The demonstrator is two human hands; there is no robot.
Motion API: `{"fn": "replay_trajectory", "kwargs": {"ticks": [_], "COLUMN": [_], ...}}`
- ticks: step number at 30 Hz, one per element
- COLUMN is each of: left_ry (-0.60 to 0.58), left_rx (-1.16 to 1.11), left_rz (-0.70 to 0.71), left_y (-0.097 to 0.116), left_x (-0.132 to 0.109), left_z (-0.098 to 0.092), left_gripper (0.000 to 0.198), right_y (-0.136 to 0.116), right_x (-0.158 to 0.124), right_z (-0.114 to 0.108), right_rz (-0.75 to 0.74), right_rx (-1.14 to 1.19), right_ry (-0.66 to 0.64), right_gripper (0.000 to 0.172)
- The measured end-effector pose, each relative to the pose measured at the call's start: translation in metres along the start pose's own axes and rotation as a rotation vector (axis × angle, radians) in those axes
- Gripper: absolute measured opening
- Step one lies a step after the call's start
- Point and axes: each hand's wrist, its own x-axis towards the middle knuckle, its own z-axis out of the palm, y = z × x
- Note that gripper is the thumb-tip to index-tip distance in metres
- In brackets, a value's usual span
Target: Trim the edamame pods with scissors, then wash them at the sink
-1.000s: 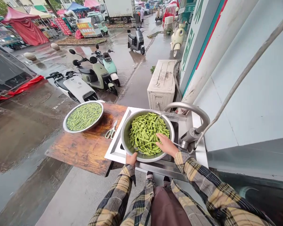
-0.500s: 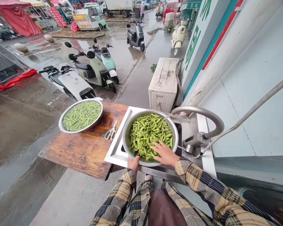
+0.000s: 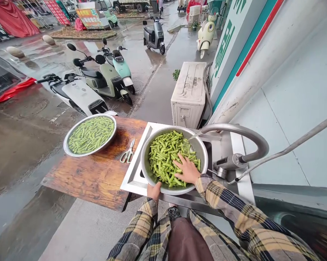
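A wide metal basin (image 3: 146, 165) full of green bean pods (image 3: 163, 154), which look like edamame, sits over the sink. My left hand (image 3: 154, 191) grips the basin's near rim, thumb on top and the other fingers hidden below. Spread over the pods at the right side is my right hand (image 3: 188, 171), its fingers apart and touching them. Water runs from the curved faucet (image 3: 240, 131) into the basin's far right side.
On the wooden board (image 3: 92, 177) to the left stand a second basin (image 3: 66, 146) of pods in water and a pair of scissors (image 3: 128, 152). Beyond are parked scooters (image 3: 103, 79) and an outdoor air-conditioner unit (image 3: 189, 90). A wall flanks the sink on the right.
My right hand has moved forward, farther over the pods. My left hand keeps its hold on the rim. Water now shows splashing at the far right of the basin.
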Motion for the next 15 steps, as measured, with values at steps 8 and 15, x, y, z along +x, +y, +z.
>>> {"fn": "replay_trajectory", "kwargs": {"ticks": [8,15], "left_ry": [0.004,-0.015], "left_rx": [-0.018,0.006], "left_rz": [-0.091,-0.124], "left_y": [-0.012,-0.008], "left_x": [0.017,0.013], "left_z": [-0.004,-0.008], "left_gripper": [0.036,0.029], "right_y": [0.044,0.007], "right_x": [0.044,0.056], "right_z": [-0.038,-0.012], "right_rz": [0.307,0.055], "right_rx": [0.197,0.138], "right_ry": [0.147,0.005], "right_gripper": [0.075,0.077]}}
